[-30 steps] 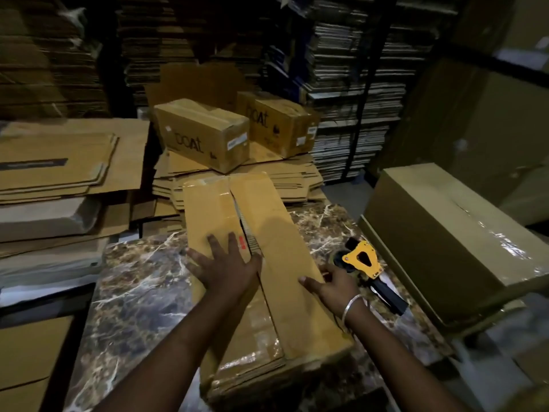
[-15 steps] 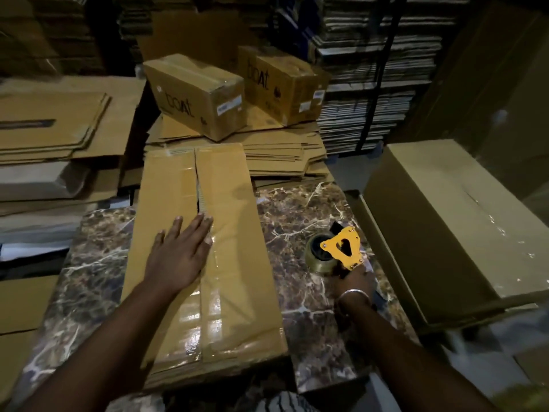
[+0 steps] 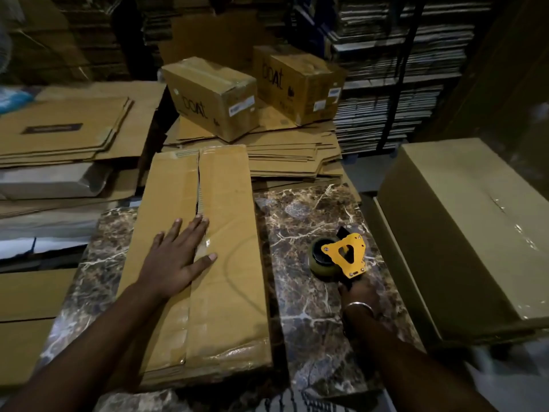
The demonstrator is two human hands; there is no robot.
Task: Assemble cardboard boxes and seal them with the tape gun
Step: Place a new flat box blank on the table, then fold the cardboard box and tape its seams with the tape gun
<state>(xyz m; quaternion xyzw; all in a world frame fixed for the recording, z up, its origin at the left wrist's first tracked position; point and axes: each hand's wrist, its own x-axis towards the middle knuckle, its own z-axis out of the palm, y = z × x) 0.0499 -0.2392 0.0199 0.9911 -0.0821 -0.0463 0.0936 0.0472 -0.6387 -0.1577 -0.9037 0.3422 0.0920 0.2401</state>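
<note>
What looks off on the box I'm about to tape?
The box top flaps do not meet: past the left hand the centre seam gapes, showing a ragged corrugated edge, untaped there. The right hand grips the tape gun on the marble table.

Left hand (image 3: 175, 260) lies flat, fingers spread; right hand (image 3: 358, 291) is curled in a grip.

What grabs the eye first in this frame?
The yellow tape gun, gripped by the right hand on the marble tabletop, is the one bright thing in a dim cardboard store. Next, the left hand spread flat over the centre seam of the long cardboard box. Behind it, two sealed boat-branded cartons sit on flattened cardboard.
</note>
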